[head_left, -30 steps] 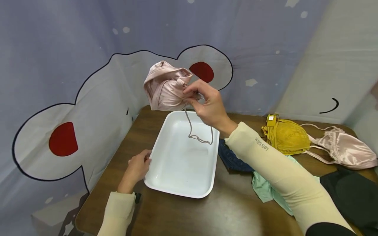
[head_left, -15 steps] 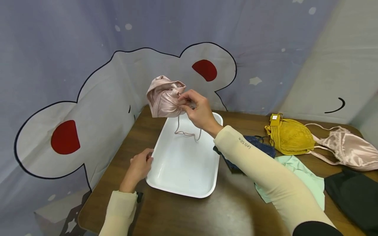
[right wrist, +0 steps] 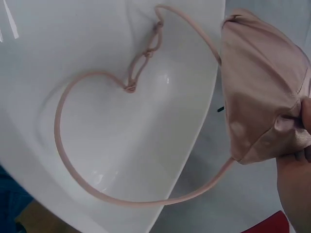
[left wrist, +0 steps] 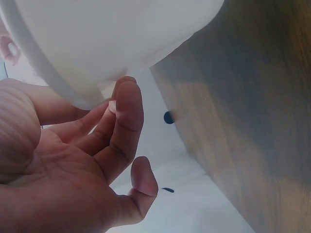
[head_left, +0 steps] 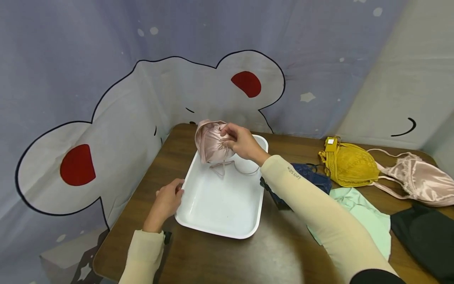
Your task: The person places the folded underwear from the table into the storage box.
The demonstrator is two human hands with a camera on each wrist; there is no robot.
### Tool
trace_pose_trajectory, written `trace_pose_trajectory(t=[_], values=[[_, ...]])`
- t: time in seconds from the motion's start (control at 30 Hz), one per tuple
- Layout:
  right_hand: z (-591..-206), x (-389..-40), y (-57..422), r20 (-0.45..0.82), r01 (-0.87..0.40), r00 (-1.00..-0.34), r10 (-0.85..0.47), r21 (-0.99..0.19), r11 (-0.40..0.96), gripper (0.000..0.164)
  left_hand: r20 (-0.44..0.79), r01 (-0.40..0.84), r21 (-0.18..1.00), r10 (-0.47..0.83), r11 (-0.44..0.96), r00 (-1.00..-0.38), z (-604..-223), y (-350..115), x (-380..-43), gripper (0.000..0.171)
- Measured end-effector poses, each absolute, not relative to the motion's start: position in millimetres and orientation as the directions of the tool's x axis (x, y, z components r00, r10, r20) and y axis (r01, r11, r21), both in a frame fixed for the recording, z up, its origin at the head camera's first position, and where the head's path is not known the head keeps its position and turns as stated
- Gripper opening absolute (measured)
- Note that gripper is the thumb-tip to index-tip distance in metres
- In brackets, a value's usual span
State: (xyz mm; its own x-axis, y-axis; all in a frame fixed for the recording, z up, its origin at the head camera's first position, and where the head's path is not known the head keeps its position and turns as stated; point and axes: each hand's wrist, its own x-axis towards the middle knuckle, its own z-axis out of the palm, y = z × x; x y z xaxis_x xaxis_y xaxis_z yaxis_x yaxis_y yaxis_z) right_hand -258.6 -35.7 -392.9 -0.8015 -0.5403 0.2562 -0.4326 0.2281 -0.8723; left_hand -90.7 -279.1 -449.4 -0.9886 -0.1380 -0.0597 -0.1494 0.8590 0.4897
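My right hand pinches a pale pink satin bra, bunched up, over the far left end of a white plastic tray. A thin pink cord loops down from the bra into the tray, seen in the right wrist view. Along the tray's left side, my left hand holds the rim. The left wrist view has the curled fingers beneath the rim of the white tray, with the thumb over it.
Right of the tray lie a dark blue lace garment, a mustard bra, another pink satin bra, a mint-green garment and a black garment. A printed curtain hangs behind the wooden table.
My right hand has lowered the pink bra from above the tray's far end to its far left rim. The cord now rests in the tray. My left hand has stayed put.
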Motion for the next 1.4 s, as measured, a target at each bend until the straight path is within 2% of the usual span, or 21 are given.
trace_pose_trajectory(t=[0.47, 0.63, 0.8, 0.93, 1.17, 1.4], values=[[-427.2, -276.3, -32.5, -0.009, -0.343, -0.817, -0.577, -0.797, 0.498, 0.01, -0.062, -0.151, 0.494, -0.138, 0.856, -0.988, -450.8, -278.7, -90.2, 0.032], [-429.3, -277.5, -30.0, -0.112, -0.339, -0.782, -0.613, -0.749, 0.57, 0.028, -0.065, -0.151, 0.499, -0.137, 0.853, -0.988, -450.9, -278.5, -90.9, 0.032], [-426.9, -276.8, -26.9, -0.219, -0.371, -0.675, -0.704, -0.724, 0.581, 0.046, -0.074, -0.161, 0.512, -0.144, 0.844, -0.987, -449.8, -278.7, -90.3, 0.032], [-425.3, -274.5, -24.5, -0.269, -0.367, -0.626, -0.732, -0.726, 0.581, 0.054, -0.084, -0.171, 0.53, -0.149, 0.83, -0.985, -448.8, -278.2, -90.0, 0.033], [-422.8, -273.0, -18.4, -0.296, -0.343, -0.604, -0.739, -0.741, 0.578, 0.057, -0.089, -0.168, 0.54, -0.142, 0.825, -0.986, -449.7, -278.5, -90.4, 0.034], [-411.3, -273.0, -6.6, -0.302, -0.329, -0.645, -0.702, -0.72, 0.611, 0.054, -0.079, -0.159, 0.547, -0.138, 0.822, -0.987, -449.4, -280.4, -88.7, 0.033]])
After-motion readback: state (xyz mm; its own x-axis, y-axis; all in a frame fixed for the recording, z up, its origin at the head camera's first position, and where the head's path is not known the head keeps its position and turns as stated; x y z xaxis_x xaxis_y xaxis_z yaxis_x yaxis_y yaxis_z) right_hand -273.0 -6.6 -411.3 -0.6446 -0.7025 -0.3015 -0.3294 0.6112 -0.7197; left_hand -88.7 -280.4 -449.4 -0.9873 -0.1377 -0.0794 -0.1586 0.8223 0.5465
